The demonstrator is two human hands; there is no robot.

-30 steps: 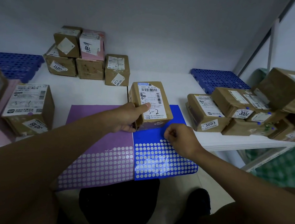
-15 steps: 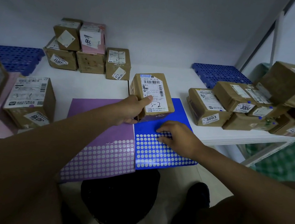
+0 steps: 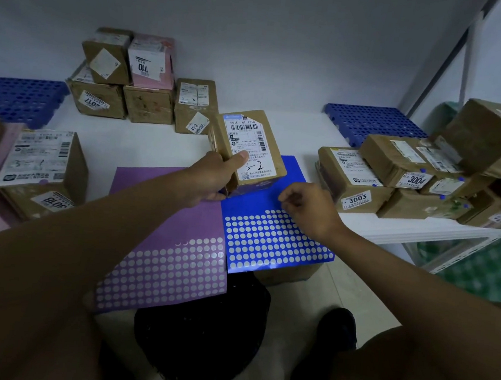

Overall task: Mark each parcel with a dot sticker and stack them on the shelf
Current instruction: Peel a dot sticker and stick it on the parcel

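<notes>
My left hand (image 3: pixel 211 177) grips a brown parcel (image 3: pixel 248 150) with a white label marked "3-2", thumb on the label. The parcel is tilted up over the far end of the blue dot-sticker sheet (image 3: pixel 269 237). My right hand (image 3: pixel 308 207) hovers just above that sheet, right of the parcel, with thumb and forefinger pinched together on what looks like a dot sticker, too small to see clearly. A purple dot-sticker sheet (image 3: pixel 163 242) lies to the left of the blue one, partly under my left forearm.
Parcels with blue dots are stacked on the right of the white shelf (image 3: pixel 421 229), one numbered 3003 (image 3: pixel 353 180). More parcels stand at the back left (image 3: pixel 125 88) and near left (image 3: pixel 42 168). Blue perforated mats (image 3: pixel 370 124) lie at the back corners.
My right hand pressed its fingers on the blue sheet half a second ago and has since lifted off it with fingers pinched. My left hand keeps holding the parcel, tilted slightly more upright.
</notes>
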